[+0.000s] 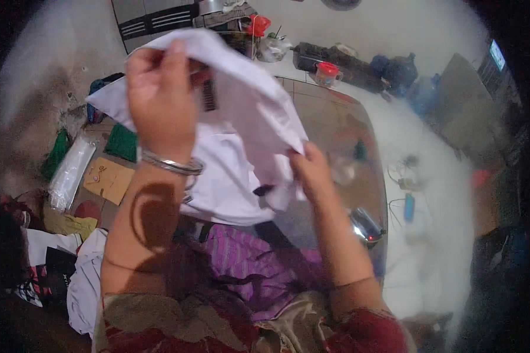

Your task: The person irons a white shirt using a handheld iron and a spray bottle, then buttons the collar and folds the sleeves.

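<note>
A white collared garment [229,167], probably a shirt, hangs raised in front of me between both hands. My left hand [165,101] pinches its upper edge, with metal bangles on the wrist. Lower and to the right, my right hand [313,170] grips another edge between thumb and fingers. A dark label [209,95] shows on the inside of the cloth. Part of the garment drapes down over my lap, above a purple striped cloth [251,264]. The left fingertips are partly blurred and overlap the fabric.
On the left lie a clear plastic-wrapped bundle [73,172], a tan cardboard piece [108,180] and green cloth [122,142]. Heaped clothes [86,282] are at lower left. A red-lidded jar [327,73] stands at the back. A shiny dark device [366,226] is beside my right forearm.
</note>
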Tool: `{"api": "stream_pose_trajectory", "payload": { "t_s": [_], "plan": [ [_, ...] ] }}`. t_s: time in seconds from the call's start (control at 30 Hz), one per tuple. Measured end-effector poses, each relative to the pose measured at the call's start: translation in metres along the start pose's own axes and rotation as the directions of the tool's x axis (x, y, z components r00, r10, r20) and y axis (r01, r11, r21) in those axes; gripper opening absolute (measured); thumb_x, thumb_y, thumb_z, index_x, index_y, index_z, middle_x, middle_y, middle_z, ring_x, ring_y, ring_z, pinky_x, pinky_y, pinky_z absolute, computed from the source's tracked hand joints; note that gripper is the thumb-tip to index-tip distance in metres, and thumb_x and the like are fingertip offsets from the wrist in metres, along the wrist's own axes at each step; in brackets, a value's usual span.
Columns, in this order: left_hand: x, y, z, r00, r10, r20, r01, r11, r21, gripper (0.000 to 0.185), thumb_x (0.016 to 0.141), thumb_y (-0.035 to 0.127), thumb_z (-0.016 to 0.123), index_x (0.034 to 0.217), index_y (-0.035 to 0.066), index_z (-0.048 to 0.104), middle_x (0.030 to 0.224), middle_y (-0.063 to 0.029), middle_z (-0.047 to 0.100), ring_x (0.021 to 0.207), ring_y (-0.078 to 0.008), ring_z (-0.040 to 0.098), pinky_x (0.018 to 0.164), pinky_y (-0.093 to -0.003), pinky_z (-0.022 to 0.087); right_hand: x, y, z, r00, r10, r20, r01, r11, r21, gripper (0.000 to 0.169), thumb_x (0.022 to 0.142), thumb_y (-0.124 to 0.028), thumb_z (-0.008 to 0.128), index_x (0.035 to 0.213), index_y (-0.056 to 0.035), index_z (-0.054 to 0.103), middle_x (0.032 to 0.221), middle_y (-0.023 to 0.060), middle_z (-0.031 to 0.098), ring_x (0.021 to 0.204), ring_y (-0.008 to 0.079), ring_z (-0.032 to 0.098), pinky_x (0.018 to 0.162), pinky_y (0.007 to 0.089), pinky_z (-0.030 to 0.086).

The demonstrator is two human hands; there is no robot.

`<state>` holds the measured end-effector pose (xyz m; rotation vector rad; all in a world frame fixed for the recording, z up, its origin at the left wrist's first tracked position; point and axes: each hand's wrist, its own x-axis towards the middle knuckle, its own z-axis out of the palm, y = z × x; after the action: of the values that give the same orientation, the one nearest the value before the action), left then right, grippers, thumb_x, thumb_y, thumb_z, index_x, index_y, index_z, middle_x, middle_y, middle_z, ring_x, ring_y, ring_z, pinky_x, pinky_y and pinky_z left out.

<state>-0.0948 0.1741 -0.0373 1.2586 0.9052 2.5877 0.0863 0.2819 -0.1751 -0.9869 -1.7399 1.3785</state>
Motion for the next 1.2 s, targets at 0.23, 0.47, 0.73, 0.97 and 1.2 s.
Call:
{"api": "stream_pose_trajectory", "payload": {
  "t_s": [0.23,0.47,0.73,0.97,1.2],
  "plan": [
    [0.033,-0.061,-0.079,0.935,-0.264,-0.235,0.336,0.872,0.355,0.019,0.087,0.019,0.054,0.095,0.003,0.05,0.081,-0.0077,0.057,0.073,-0.0139,0.058,0.065,-0.0251,0.047,0.003,-0.001,-0.118,0.997,0.004,0.074,0.061,0.521,-0.851,0.028,0.072,-0.029,0.067,0.086,-0.005,0.066,0.079,0.0143,0.064,0.075,0.028,0.062,0.068,0.0369,0.047],
    [0.166,-0.162,-0.063,0.992,-0.064,-0.109,0.126,0.554,0.823,0.023,0.083,0.021,0.053,0.097,0.002,0.054,0.084,-0.0116,0.059,0.068,-0.0206,0.057,0.06,-0.0333,0.048,0.131,-0.07,-0.178,0.626,-0.639,-0.447,-0.143,0.47,-0.871,0.033,0.076,-0.032,0.055,0.101,-0.0119,0.061,0.096,0.0169,0.062,0.09,0.0359,0.059,0.078,0.0429,0.046],
    [0.136,-0.058,-0.1,0.973,0.215,0.085,-0.231,0.929,0.29,0.024,0.09,0.015,0.047,0.107,-0.001,0.046,0.101,-0.0124,0.054,0.091,-0.0223,0.055,0.081,-0.0347,0.049,0.041,-0.102,-0.16,0.2,-0.949,-0.246,0.586,0.317,-0.746,0.037,0.069,0.013,0.053,0.099,-0.0067,0.065,0.086,0.0061,0.064,0.086,0.0135,0.059,0.068,0.0237,0.047],
    [-0.082,-0.133,-0.249,0.771,-0.546,-0.326,0.636,0.663,0.395,0.019,0.089,0.021,0.052,0.095,0.003,0.047,0.085,-0.0054,0.053,0.076,-0.0133,0.054,0.067,-0.0275,0.049,-0.004,0.12,-0.097,0.887,-0.462,0.027,0.207,0.345,-0.915,0.041,0.067,0.006,0.054,0.1,-0.0149,0.064,0.086,0.0137,0.062,0.081,0.031,0.058,0.07,0.0407,0.045],
    [-0.215,-0.212,-0.35,0.681,-0.599,-0.421,0.649,0.229,0.725,0.024,0.086,0.025,0.056,0.1,0.006,0.052,0.083,-0.0044,0.056,0.077,-0.0154,0.054,0.065,-0.0317,0.047,-0.037,0.248,-0.059,0.945,0.153,0.288,0.287,0.029,-0.957,0.028,0.08,-0.015,0.048,0.107,-0.0166,0.058,0.108,0.0073,0.056,0.099,0.0259,0.051,0.089,0.0493,0.037]
  ]
}}
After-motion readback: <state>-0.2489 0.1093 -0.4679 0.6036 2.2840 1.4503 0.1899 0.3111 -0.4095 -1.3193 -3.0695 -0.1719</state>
